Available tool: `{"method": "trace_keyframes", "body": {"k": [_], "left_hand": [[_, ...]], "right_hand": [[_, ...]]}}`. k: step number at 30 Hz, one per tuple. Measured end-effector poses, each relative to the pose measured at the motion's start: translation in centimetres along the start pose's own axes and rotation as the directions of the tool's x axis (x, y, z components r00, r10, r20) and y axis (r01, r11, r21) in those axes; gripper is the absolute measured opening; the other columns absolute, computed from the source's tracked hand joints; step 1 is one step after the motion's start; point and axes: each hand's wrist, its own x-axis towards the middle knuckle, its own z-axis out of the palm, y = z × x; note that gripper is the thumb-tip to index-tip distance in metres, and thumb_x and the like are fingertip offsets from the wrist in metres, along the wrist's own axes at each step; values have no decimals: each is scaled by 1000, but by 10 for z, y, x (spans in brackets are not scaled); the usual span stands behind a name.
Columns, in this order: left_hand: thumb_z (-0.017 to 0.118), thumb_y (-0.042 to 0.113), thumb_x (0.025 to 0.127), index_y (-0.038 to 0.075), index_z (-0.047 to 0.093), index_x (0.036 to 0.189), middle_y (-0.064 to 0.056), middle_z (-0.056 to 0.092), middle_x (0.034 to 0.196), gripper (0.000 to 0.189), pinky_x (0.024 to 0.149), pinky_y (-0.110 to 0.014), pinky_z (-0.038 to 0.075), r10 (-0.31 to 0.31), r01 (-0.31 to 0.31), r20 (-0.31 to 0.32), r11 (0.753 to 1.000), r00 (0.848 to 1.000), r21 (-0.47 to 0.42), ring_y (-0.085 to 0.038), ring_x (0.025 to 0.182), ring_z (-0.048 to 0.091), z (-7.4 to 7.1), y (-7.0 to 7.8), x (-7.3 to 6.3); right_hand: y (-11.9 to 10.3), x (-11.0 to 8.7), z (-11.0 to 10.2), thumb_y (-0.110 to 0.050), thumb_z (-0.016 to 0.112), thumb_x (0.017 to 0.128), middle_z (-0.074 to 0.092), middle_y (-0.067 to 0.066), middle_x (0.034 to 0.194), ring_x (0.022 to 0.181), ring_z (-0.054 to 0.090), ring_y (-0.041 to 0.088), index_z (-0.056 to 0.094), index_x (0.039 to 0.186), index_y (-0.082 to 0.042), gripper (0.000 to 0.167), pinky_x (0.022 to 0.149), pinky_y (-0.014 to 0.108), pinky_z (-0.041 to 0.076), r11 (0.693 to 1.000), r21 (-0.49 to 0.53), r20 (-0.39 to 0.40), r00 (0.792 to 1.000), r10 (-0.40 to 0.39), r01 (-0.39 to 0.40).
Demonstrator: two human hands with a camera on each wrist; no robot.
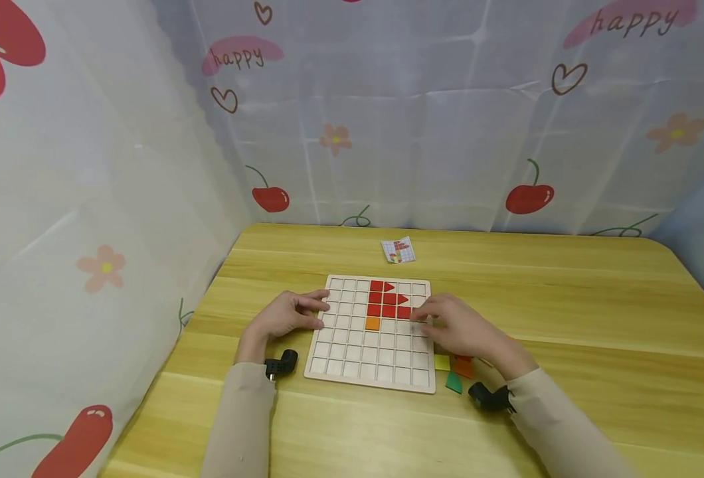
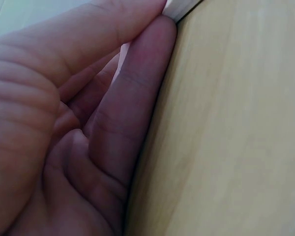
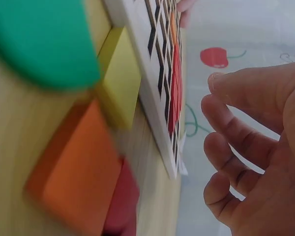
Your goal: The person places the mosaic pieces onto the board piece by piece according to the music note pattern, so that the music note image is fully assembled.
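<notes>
A pale wooden grid board lies on the table. Red square tiles and triangular-ended ones fill part of its upper rows, among them a red square tile. Below them sits one orange square tile. At the board's left edge rests my left hand; its fingertips touch the rim, as the left wrist view also shows. Over the right edge, near the end of the lowest red row, hovers my right hand. In the right wrist view, that hand's fingers are loosely bent and hold nothing.
Beside the board's lower right corner lie a yellow tile, a green curved tile, an orange tile and a red tile. Behind the board is a small pattern card. A printed curtain hangs beyond the table.
</notes>
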Motion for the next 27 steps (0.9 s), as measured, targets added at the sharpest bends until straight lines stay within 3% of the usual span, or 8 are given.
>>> {"method": "trace_keyframes", "body": {"k": [6, 16, 27], "left_hand": [[84, 9, 85, 13, 80, 118, 2, 56, 153, 34, 79, -18, 50, 4, -4, 5, 1000, 1000, -7, -19, 154, 37, -1, 1, -1], [85, 9, 84, 14, 80, 116, 4, 56, 153, 33, 82, -18, 51, -3, 4, 5, 1000, 1000, -14, -16, 153, 37, 0, -1, 0], [84, 9, 85, 14, 80, 116, 4, 56, 153, 32, 83, -18, 51, -2, 3, 3, 1000, 1000, -13, -16, 154, 36, 0, -1, 0]], "right_hand": [[11, -20, -10, -11, 72, 95, 73, -2, 110, 104, 62, 20, 79, 112, -15, 19, 93, 47, 51, 998, -7, -15, 998, 59, -59], [30, -55, -20, -9, 78, 91, 73, -4, 110, 101, 65, 19, 77, 113, -15, 23, 89, 45, 54, 999, -54, -86, 996, 4, -8], [56, -89, -27, -19, 87, 83, 69, -14, 110, 100, 60, 6, 74, 114, -23, 34, 89, 33, 52, 999, -39, -84, 996, -25, 21]]}}
